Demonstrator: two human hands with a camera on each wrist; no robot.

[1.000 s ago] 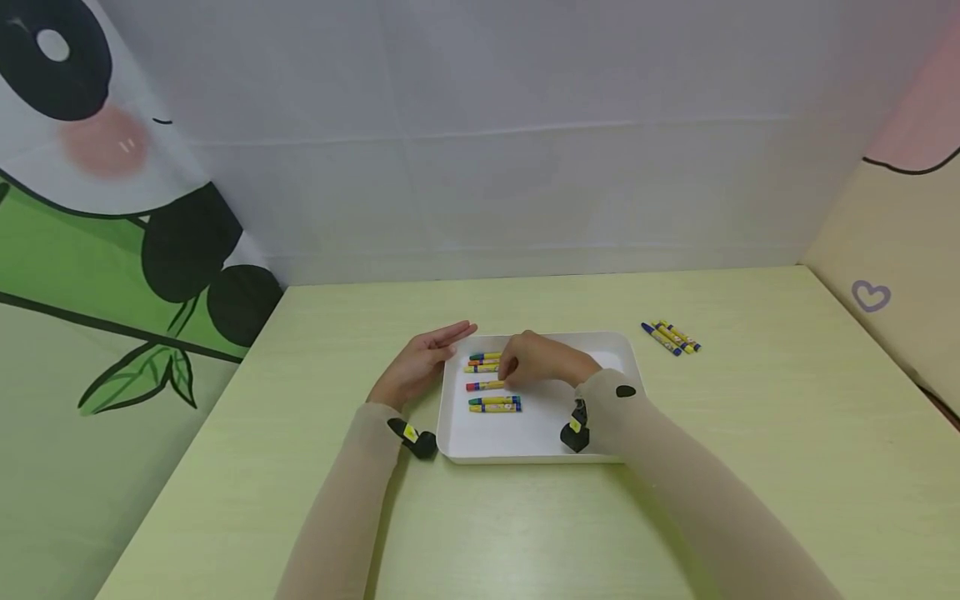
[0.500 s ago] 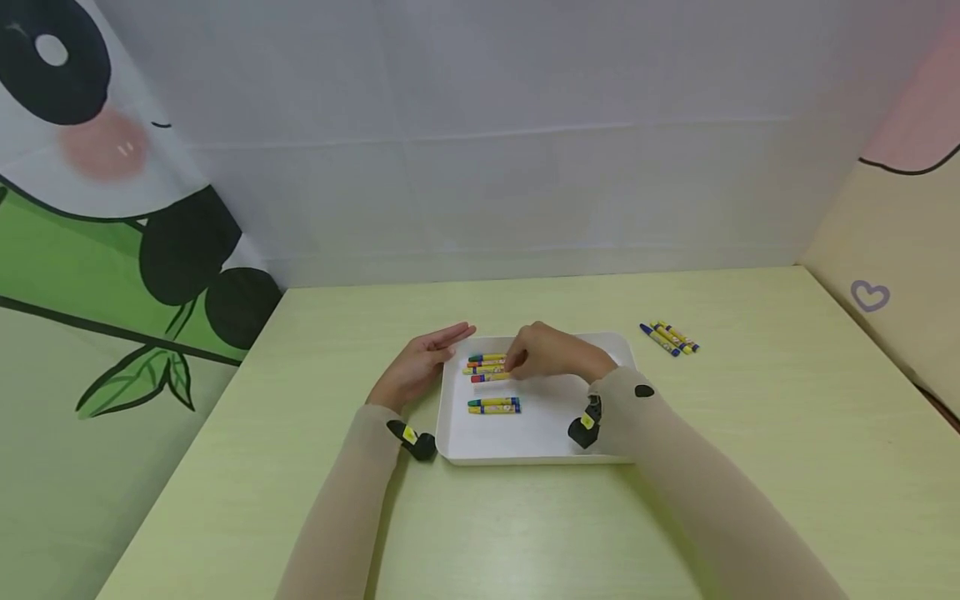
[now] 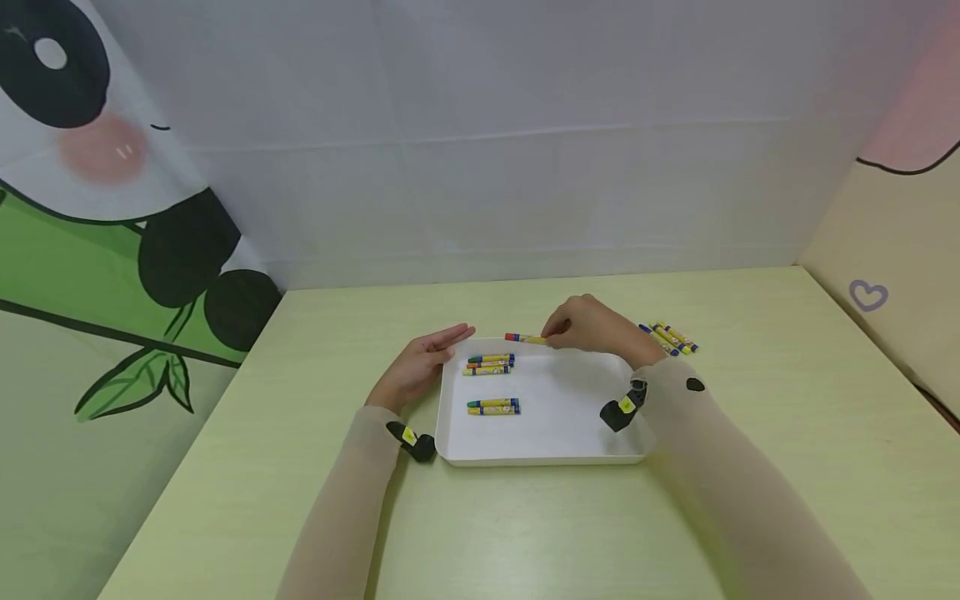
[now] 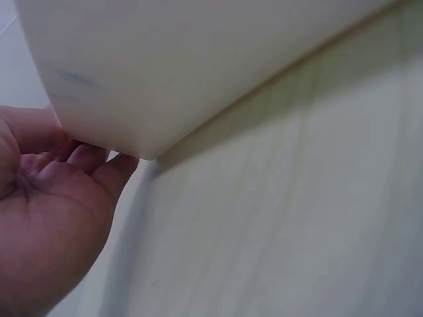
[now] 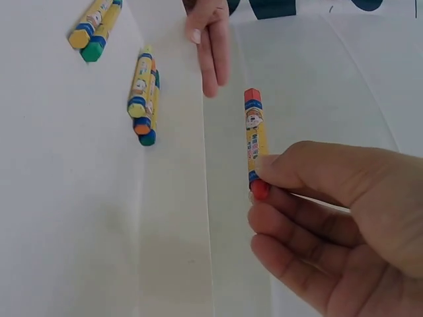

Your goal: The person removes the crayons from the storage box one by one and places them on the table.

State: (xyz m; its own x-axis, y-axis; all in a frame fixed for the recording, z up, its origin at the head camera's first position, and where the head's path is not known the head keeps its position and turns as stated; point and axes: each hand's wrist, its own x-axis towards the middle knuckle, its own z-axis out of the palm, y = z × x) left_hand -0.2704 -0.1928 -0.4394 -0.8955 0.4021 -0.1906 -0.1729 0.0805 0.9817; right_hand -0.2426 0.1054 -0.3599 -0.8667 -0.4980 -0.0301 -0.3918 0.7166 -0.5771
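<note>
Between thumb and fingers, my right hand [image 3: 592, 327] pinches a red crayon [image 5: 254, 135] with a yellow wrapper, held near one end above the tray's far rim. At the white tray's [image 3: 570, 460] left side, my left hand [image 3: 416, 364] holds the edge, thumb at the rim and two fingers extended outside; in the left wrist view some fingers [image 4: 119, 173] bend against the tray's corner. Inside the tray, a far group of crayons [image 3: 489, 365] has green, orange and yellow tips. Nearer lies a pair of crayons [image 3: 493, 407], one green, one yellow.
Several more crayons [image 3: 670, 337] lie on the pale wooden table [image 3: 787, 433], beyond the tray's right far corner and behind my right wrist. A white cloth backdrop [image 3: 525, 200] rises behind the table, and printed panels stand at both sides.
My right hand first slid the red crayon toward the far group, then lifted it from the tray and carried it away and to the right. The left hand has stayed put.
</note>
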